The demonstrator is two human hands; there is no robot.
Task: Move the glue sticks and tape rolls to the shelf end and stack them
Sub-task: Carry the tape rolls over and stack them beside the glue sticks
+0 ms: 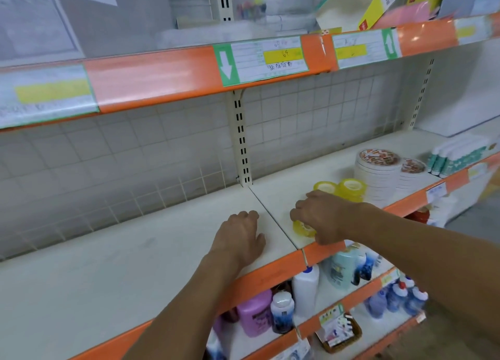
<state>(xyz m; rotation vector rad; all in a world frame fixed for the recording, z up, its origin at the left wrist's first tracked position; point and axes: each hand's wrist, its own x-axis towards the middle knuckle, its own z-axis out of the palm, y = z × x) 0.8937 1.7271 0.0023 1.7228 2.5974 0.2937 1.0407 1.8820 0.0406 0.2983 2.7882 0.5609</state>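
A: Where's the right hand (319,219)?
B: On the shelf (135,251), near the front edge, just right of the seam btw the two shelf boards. Fingers curled down round a small yellow tape roll (304,228), gripping it; roll sits on the shelf under the palm.
A: And the left hand (240,238)?
B: Resting on the shelf just left of that seam, palm down, fingers loosely bent, nothing in it.
A: Other tape?
B: Two more yellow tape rolls (343,189) side by side behind the right hand, touching each other. Right next to them a tall stack of white tape rolls (378,175) w/ an orange-printed top, and a shorter stack (412,174) beside it.
A: Glue sticks?
B: White and teal sticks (457,156) bunched at the far right of the shelf, near the front edge; blurred, so can't confirm the labels.
A: Anything else?
B: Bottles (281,311) on the lower shelves, a basket (341,332) of small items below right, price tags (259,59) on the orange strip above.
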